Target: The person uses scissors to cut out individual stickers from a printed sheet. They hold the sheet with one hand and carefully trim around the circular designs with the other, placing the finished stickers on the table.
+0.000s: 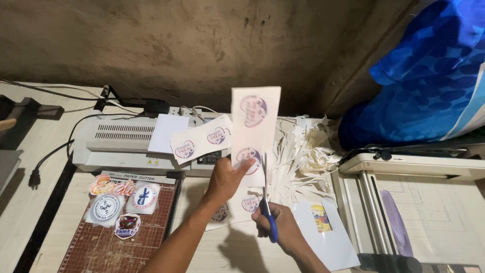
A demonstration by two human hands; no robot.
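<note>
My left hand (228,178) holds up a tall white paper strip (255,121) printed with round blue and red emblems, thumb pressed on its lower part. My right hand (278,228) grips blue-handled scissors (269,212), whose blades point upward along the strip's right edge at its lower half. Below the hands lies another printed sheet (237,207) on the table.
A white laminator (121,139) stands behind with printed slips (202,139) on it. A brown paper cutter mat (108,242) at the left carries several cut stickers (126,199). Paper trimmings (303,156) pile at the right, beside a large trimmer (419,202) and blue cloth (429,76).
</note>
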